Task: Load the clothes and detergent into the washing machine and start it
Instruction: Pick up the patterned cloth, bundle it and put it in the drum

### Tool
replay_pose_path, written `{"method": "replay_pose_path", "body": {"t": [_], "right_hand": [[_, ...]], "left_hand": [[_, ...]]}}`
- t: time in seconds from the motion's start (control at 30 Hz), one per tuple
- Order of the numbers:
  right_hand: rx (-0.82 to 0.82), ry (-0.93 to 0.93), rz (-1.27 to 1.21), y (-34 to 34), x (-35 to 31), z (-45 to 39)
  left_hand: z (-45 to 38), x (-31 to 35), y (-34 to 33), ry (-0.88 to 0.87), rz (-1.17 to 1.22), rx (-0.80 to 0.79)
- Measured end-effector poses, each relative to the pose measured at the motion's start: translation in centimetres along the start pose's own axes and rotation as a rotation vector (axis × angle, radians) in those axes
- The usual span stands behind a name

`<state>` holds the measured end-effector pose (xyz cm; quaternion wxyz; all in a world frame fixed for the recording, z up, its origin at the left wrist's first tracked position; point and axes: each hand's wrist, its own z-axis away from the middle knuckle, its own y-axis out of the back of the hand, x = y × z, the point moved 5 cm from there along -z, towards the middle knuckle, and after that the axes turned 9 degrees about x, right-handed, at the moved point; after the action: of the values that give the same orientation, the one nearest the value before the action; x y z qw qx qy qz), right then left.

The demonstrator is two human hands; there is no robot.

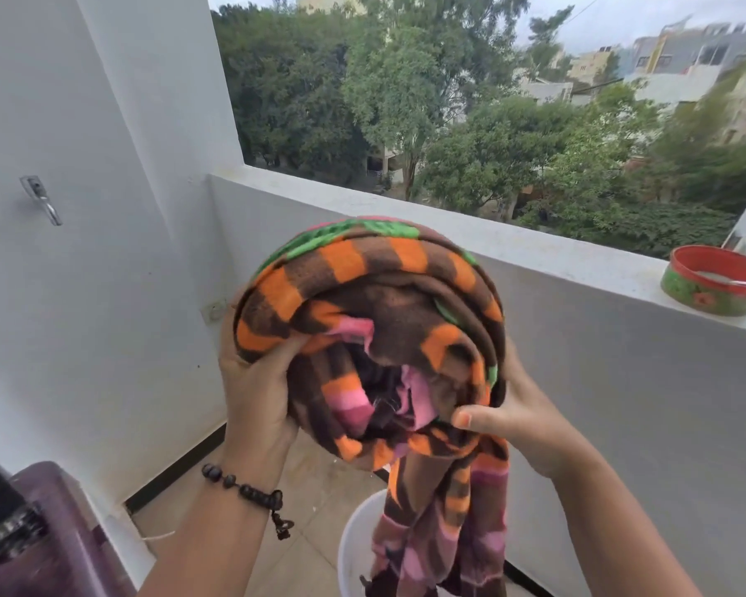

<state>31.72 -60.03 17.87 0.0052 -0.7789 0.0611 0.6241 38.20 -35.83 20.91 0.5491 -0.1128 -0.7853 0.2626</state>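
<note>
While hanging down into the white bucket (pixel 354 549), striped blanket (pixel 371 312) bundled up high, gripped by left hand (pixel 255 394) and right hand (pixel 522 420), tail vertical.

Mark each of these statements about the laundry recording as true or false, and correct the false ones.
1. Both hands hold the striped blanket. True: the left hand and right hand grip the bundled blanket from either side.
2. The blanket lies fully inside the white bucket. False: it is held up in the air, with one end hanging down into the bucket.
3. A red-rimmed round container sits on the balcony ledge. True: the container rests on the ledge at right.
4. The right wrist wears a beaded bracelet. False: the bracelet is on the left wrist.
5. The blanket is plain white. False: it has orange, brown, pink and green stripes.
</note>
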Motion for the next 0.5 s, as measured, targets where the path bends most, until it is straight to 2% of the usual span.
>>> {"method": "replay_pose_path", "body": {"t": [0.13,0.27,0.4,0.5], "right_hand": [[0.205,-0.007,-0.172,-0.1,0.6,-0.5],[0.404,0.060,-0.229,0.9,1.4,-0.8],[0.456,0.210,-0.113,1.8,0.3,-1.0],[0.430,0.351,0.074,1.7,-0.8,-1.1]], "left_hand": [[1.7,-1.3,-0.4,0.097,-0.015,-0.055],[2.7,-2.6,0.4,0.162,-0.216,-0.275],[2.9,-2.1,1.6,0.199,-0.388,-0.466],[2.6,0.2,1.0,0.073,-0.654,-0.529]]}}
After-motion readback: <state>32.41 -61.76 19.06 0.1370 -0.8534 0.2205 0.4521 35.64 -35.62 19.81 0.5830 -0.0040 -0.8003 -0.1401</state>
